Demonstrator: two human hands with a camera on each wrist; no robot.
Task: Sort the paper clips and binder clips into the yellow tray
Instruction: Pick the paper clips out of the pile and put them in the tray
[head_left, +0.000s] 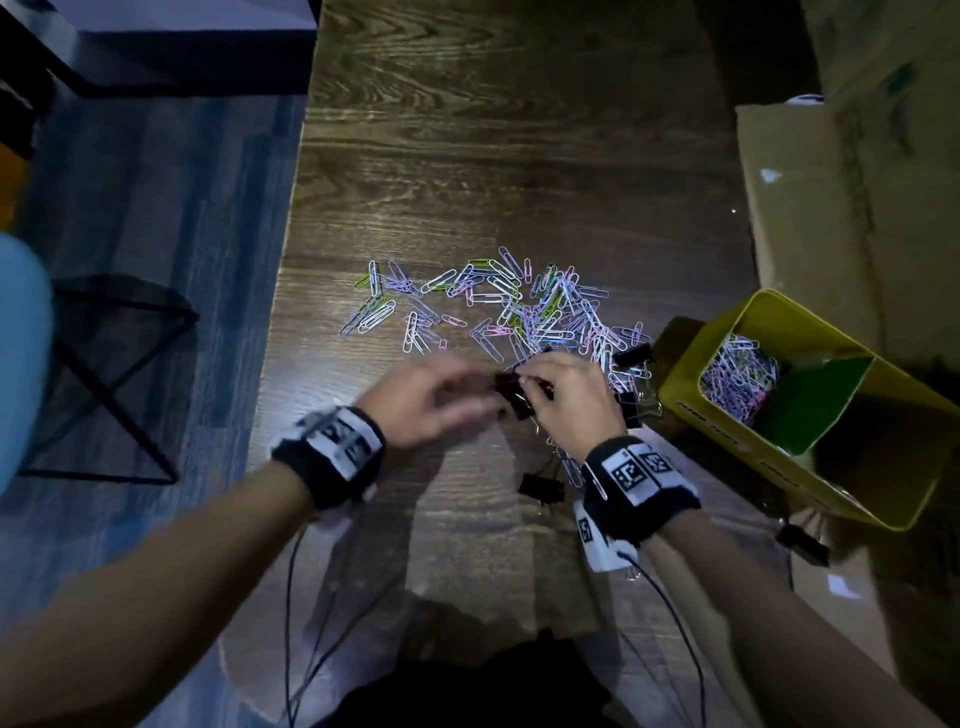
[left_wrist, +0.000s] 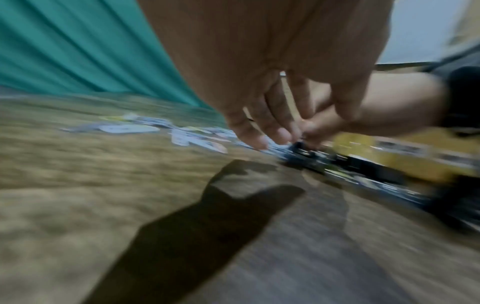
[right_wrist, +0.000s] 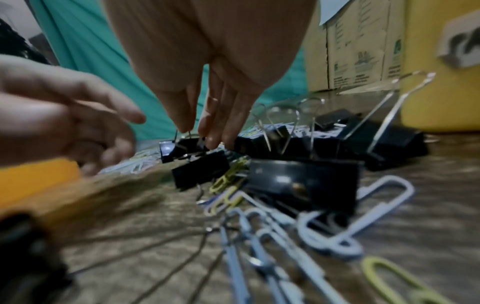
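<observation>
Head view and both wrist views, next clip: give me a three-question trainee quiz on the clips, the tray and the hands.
1. True or false: the yellow tray already holds paper clips.
2. What does the right hand pinch? A) a black binder clip by its wire handles B) a green paper clip C) the tray's rim
3. Fill in: the loose paper clips lie on the wooden ___.

Key: 1 true. 2 A. 3 table. The left hand is too blurred to quiz on.
</observation>
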